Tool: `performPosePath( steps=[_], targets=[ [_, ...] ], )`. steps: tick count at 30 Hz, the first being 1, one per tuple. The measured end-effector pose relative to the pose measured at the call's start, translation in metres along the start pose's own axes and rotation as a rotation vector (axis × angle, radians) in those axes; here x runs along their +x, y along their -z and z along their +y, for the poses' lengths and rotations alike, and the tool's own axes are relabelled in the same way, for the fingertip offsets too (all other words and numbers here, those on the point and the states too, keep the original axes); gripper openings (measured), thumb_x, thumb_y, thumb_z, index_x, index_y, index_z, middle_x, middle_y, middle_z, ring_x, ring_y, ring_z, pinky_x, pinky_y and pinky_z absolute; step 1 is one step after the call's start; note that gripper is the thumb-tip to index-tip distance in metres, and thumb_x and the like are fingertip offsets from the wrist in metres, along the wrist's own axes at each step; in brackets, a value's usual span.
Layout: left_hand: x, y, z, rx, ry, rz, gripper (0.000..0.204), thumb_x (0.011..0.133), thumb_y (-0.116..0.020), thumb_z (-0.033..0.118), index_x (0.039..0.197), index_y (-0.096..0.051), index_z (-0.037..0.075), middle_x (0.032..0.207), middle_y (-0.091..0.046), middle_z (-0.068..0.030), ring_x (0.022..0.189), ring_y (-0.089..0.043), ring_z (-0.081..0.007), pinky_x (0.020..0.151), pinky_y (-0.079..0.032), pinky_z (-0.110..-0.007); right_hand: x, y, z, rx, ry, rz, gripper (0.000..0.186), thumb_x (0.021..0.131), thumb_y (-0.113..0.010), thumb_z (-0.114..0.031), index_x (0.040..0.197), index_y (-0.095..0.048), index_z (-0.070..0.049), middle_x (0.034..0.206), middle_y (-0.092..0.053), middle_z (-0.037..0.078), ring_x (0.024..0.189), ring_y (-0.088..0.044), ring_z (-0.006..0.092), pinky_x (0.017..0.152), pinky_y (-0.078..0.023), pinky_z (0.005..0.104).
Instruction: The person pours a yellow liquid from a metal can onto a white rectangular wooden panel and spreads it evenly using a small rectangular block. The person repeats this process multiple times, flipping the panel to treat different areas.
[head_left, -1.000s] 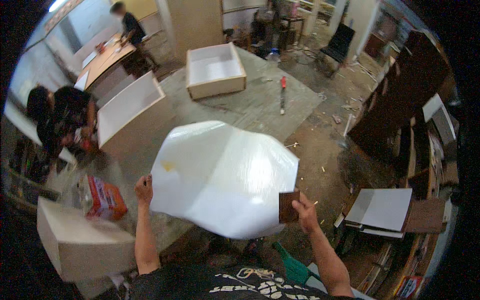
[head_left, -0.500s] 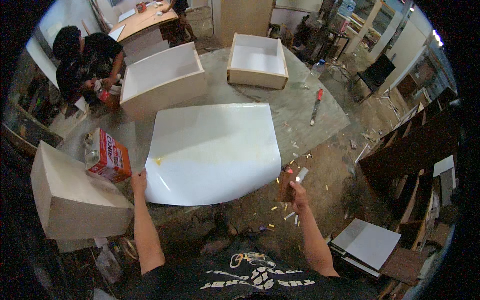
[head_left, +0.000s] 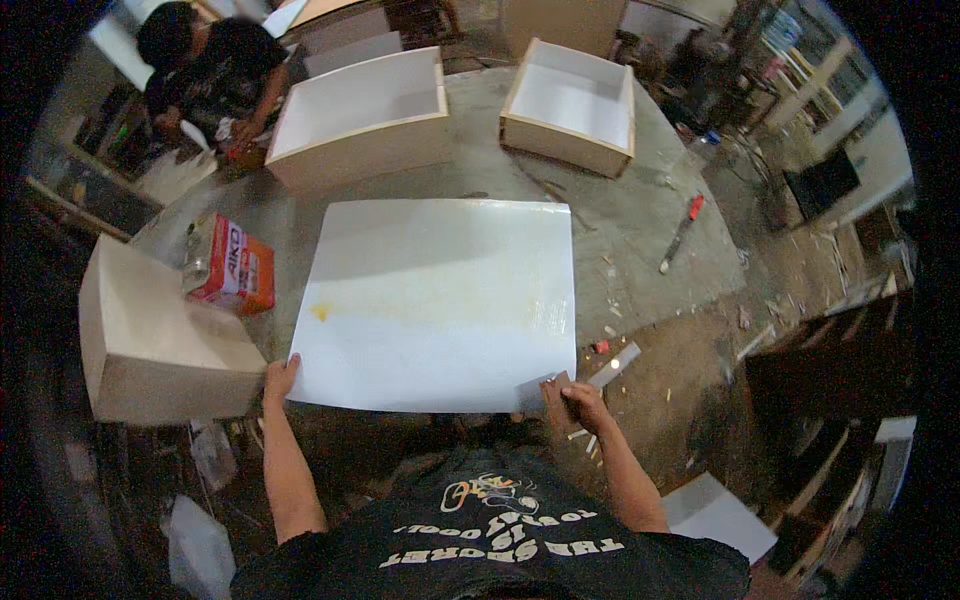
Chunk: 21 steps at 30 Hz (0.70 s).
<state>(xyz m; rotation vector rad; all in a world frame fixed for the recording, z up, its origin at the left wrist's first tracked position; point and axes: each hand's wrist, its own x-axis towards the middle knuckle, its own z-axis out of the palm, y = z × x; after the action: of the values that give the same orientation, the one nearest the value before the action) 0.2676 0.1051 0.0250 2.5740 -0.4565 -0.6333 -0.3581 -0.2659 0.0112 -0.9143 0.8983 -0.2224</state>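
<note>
A large white sheet (head_left: 430, 300) lies before me, with a thin yellowish smear over its far half and a darker yellow blob (head_left: 320, 312) near its left edge. My left hand (head_left: 281, 380) grips the near left corner, thumb on top. At the near right corner, my right hand (head_left: 588, 408) is closed on a flat brown piece (head_left: 556, 392), which overlaps the sheet's edge. Just past that hand are a pale strip (head_left: 615, 365) and a small red object (head_left: 600, 347); what they rest on is unclear.
A red rectangular tin (head_left: 240, 265) stands left of the sheet, behind a pale wooden box (head_left: 165, 345). Two open white-lined boxes, one left (head_left: 360, 120) and one right (head_left: 570, 105), sit at the back. A red-handled tool (head_left: 683, 235) lies right. Another person (head_left: 220, 85) works at far left.
My right hand has brought the brown piece from beside the sheet onto its near right corner. The near edge, bowed before, looks straighter. My left hand keeps its grip; the whole view has shifted.
</note>
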Motion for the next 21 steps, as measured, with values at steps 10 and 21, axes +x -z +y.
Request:
performPosePath(
  steps=[10, 21],
  targets=[
    [-0.098, -0.063, 0.011, -0.207, 0.08, 0.475, 0.037, 0.09, -0.067, 0.028, 0.104, -0.068, -0.005, 0.097, -0.07, -0.0241, 0.09, -0.068, -0.0379, 0.08, -0.051, -0.045, 0.02, 0.021, -0.107, -0.224, 0.046, -0.114, 0.024, 0.093, -0.067, -0.029, 0.081, -0.065, -0.008, 0.069, -0.053, -0.004, 0.059, -0.049, 0.0091, 0.053, -0.034, 0.0261],
    [-0.105, -0.082, 0.002, -0.413, 0.202, 0.601, 0.035, 0.088, -0.071, 0.025, 0.102, -0.062, -0.006, 0.098, -0.066, -0.0256, 0.092, -0.066, -0.0416, 0.08, -0.05, -0.049, 0.021, 0.012, -0.156, -0.661, 0.066, 0.298, 0.038, 0.094, -0.069, -0.033, 0.11, -0.069, 0.001, 0.093, -0.071, 0.006, 0.075, -0.067, 0.019, 0.072, -0.055, 0.0323]
  ],
)
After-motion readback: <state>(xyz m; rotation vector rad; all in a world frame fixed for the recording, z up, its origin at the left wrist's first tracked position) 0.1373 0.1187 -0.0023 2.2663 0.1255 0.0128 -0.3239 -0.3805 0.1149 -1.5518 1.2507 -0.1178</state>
